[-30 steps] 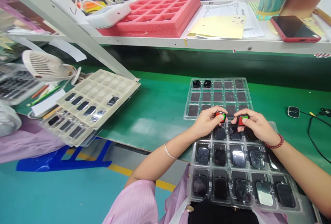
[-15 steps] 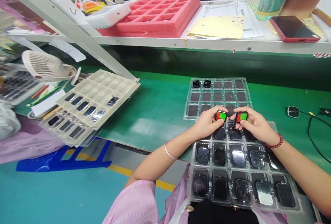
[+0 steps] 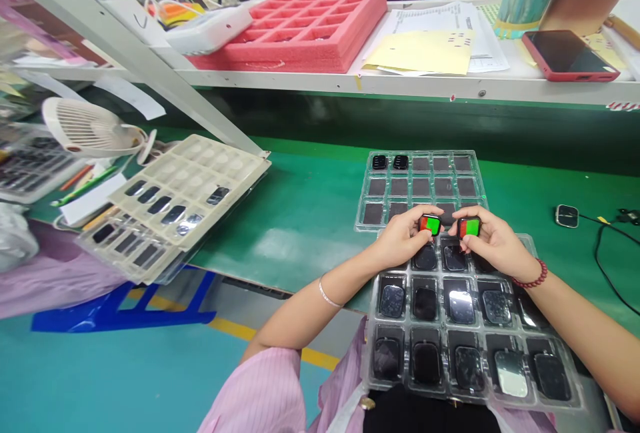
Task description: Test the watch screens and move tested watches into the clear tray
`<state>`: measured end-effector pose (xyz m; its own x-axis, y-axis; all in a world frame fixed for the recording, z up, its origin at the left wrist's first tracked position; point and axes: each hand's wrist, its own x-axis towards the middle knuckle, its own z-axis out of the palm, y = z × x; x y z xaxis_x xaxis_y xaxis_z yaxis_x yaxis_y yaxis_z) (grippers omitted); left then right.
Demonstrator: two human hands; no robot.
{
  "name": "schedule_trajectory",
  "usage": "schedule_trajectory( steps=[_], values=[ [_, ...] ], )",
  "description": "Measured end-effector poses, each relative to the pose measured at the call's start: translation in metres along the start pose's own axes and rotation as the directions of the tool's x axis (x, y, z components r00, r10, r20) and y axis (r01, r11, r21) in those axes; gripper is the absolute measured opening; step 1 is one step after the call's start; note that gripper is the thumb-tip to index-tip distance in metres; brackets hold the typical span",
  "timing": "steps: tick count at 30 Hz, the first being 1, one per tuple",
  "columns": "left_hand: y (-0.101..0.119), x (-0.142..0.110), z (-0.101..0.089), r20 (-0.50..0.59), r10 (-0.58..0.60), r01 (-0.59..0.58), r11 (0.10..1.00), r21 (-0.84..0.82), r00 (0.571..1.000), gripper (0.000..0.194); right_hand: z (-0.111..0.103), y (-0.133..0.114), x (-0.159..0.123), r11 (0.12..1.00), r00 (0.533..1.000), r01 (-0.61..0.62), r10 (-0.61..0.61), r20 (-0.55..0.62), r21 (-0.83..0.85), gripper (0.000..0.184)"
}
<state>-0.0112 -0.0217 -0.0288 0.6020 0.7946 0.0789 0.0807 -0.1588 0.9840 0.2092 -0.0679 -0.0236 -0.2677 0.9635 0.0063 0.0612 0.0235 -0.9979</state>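
My left hand [image 3: 403, 238] grips a small watch body [image 3: 430, 224] whose screen glows red and green. My right hand [image 3: 493, 240] grips a second watch body [image 3: 469, 227] with the same lit screen. Both are held side by side, screens up, over the far edge of a clear tray [image 3: 570, 353] on my lap. That tray holds several dark watch bodies. Just beyond my hands lies another clear tray [image 3: 425, 153] with two dark watch bodies [image 3: 390, 162] in its far left pockets.
Stacked beige trays [image 3: 190, 183] with several dark parts lean at the left, by a white fan [image 3: 85, 126]. A charger puck [image 3: 567, 216] with a black cable lies on the green belt at right. The shelf behind carries a pink foam tray [image 3: 305, 26], papers [image 3: 425, 43] and a red phone [image 3: 570, 54].
Both watch bodies have been tilted so their red and green screens face up more fully. My hands have stayed in place over the tray.
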Motion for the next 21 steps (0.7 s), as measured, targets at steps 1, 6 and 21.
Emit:
schedule_trajectory(
  steps=[1,6,21],
  values=[
    [0.000,0.000,0.000,-0.001,-0.001,0.001,1.000,-0.003,1.000,0.040,0.000,0.000,0.000,1.000,1.000,0.002,-0.002,-0.001,-0.008,0.033],
    [0.001,0.000,0.000,0.000,-0.004,0.004,1.000,-0.023,1.000,0.039,0.000,-0.003,0.000,0.999,1.000,0.008,-0.009,-0.012,-0.048,0.026],
    [0.004,0.000,-0.002,0.011,-0.054,0.056,0.985,-0.162,0.998,0.033,-0.003,-0.012,-0.001,0.998,0.999,-0.031,0.029,-0.044,-0.049,0.022]
  ],
)
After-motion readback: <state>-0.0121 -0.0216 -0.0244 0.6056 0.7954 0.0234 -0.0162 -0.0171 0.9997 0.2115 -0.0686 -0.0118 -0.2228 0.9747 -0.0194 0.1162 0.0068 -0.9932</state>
